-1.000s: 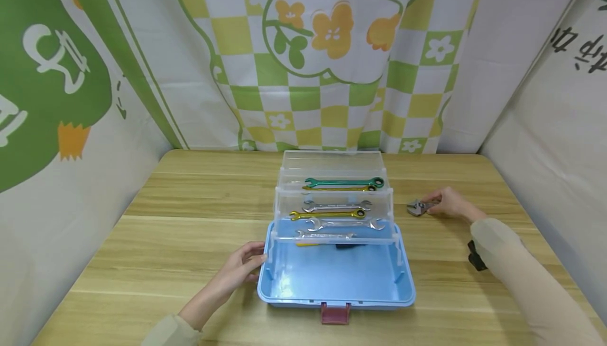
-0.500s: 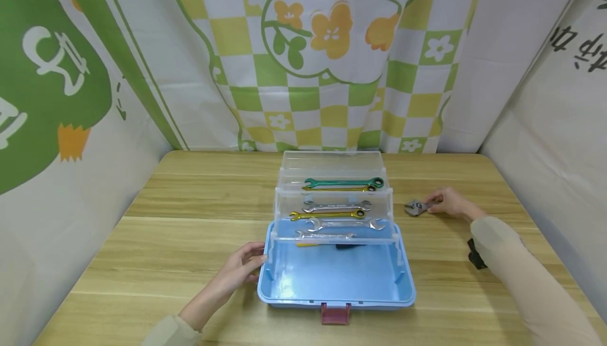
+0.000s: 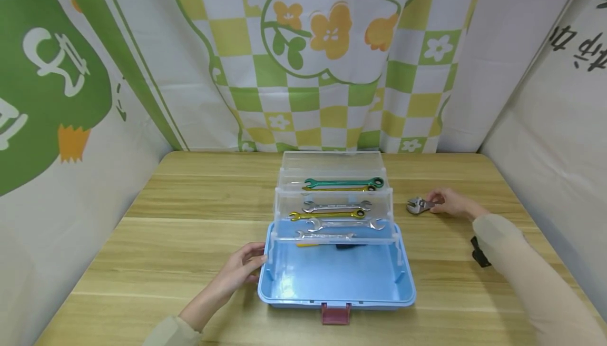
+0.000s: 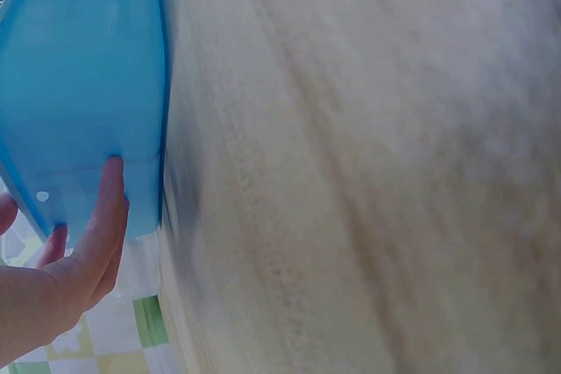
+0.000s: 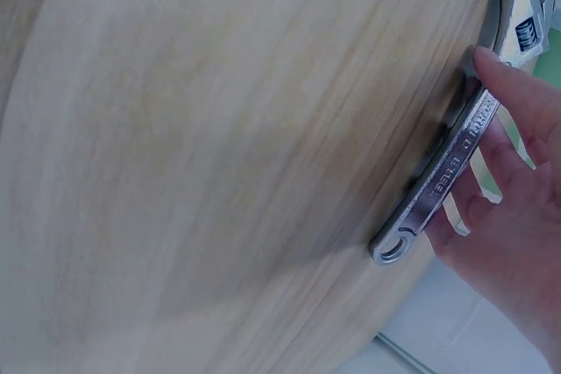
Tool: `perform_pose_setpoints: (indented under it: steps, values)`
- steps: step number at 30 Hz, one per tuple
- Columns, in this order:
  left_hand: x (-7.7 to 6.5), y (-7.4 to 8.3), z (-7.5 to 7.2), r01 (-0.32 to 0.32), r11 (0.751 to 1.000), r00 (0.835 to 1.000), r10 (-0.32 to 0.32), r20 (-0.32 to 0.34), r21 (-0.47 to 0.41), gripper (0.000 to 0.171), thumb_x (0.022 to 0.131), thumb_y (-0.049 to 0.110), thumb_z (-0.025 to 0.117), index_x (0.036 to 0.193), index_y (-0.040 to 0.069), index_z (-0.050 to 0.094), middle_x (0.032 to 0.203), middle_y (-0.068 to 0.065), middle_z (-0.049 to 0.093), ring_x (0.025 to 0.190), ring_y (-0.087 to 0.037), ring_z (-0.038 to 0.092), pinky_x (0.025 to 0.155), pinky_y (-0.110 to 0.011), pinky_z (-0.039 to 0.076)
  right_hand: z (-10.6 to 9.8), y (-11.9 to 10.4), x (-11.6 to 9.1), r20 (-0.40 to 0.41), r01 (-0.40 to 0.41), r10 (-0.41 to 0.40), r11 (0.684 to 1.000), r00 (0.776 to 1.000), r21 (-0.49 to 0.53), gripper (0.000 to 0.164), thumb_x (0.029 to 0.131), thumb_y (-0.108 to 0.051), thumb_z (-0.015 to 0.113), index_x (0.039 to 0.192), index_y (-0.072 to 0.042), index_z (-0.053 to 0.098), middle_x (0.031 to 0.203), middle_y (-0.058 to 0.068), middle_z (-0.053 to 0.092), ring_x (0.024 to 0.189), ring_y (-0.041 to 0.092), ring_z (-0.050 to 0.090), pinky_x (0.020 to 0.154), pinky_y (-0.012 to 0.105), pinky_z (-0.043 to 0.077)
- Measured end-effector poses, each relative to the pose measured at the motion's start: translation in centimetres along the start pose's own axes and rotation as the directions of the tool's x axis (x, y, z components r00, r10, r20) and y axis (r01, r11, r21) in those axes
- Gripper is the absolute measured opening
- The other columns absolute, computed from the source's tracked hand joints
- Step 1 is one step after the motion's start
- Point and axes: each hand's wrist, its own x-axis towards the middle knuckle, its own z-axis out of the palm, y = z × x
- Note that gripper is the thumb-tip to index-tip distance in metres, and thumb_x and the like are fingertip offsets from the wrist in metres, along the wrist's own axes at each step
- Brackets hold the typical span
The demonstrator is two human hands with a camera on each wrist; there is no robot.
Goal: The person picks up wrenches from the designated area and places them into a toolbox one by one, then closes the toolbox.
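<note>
My right hand (image 3: pixel 450 202) pinches an adjustable wrench (image 3: pixel 418 205) to the right of the toolbox. The right wrist view shows the thumb on one side of its steel handle (image 5: pixel 456 151) and fingers on the other. My left hand (image 3: pixel 234 269) rests against the left side of the blue toolbox (image 3: pixel 332 280). Its fingers lie fairly straight on the outer wall in the left wrist view, thumb near the rim. Clear trays (image 3: pixel 283 206) stand raised at the back of the toolbox, bearing a green wrench (image 3: pixel 343 183), a yellow wrench (image 3: pixel 327 215) and several silver wrenches (image 3: pixel 346 224).
Partly under the lower tray, something yellow (image 3: pixel 307 245) and something black (image 3: pixel 350 246) lie in the toolbox. A red latch (image 3: pixel 335 314) hangs at its front. A small black object (image 3: pixel 480 253) is beside the right sleeve. Patterned curtains (image 3: pixel 332 98) border the wooden table (image 3: pixel 189 262).
The adjustable wrench has turned a little in my right hand, and that hand has shifted slightly right. My left hand and the toolbox have stayed put.
</note>
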Motion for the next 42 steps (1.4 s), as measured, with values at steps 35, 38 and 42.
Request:
perform_pose_setpoints:
  steps: [35, 38, 42]
  values:
    - [0.0, 0.1, 0.0, 0.003, 1.000, 1.000, -0.003, -0.010, 0.009, 0.049, 0.088, 0.019, 0.053, 0.125, -0.009, 0.037, 0.121, -0.027, 0.044, 0.101, -0.030, 0.052, 0.076, -0.037, 0.052, -1.8, -2.2, -1.2, 0.010, -0.030, 0.029, 0.997, 1.000, 0.077, 0.031, 0.084, -0.004, 0.056, 0.107, 0.016, 0.048, 0.089, 0.018, 0.059, 0.075, 0.018, 0.055, 0.064, 0.027, 0.049]
    - [-0.1, 0.1, 0.0, 0.006, 1.000, 1.000, -0.006, -0.011, 0.012, 0.050, 0.088, 0.020, 0.053, 0.125, -0.008, 0.037, 0.121, -0.026, 0.044, 0.102, -0.029, 0.052, 0.076, -0.037, 0.053, -2.1, -2.8, -1.2, -0.001, -0.027, 0.027, 0.997, 1.000, 0.070, 0.030, 0.084, -0.003, 0.056, 0.107, 0.015, 0.049, 0.089, 0.018, 0.059, 0.074, 0.016, 0.054, 0.064, 0.026, 0.049]
    - [-0.1, 0.1, 0.0, 0.010, 1.000, 1.000, -0.009, -0.013, 0.015, 0.050, 0.088, 0.020, 0.053, 0.125, -0.008, 0.037, 0.122, -0.026, 0.044, 0.102, -0.029, 0.052, 0.075, -0.037, 0.053, -2.4, -3.7, -1.1, -0.019, -0.020, 0.021, 0.998, 1.000, 0.066, 0.029, 0.083, -0.001, 0.055, 0.106, 0.016, 0.049, 0.089, 0.021, 0.058, 0.073, 0.014, 0.054, 0.064, 0.025, 0.048]
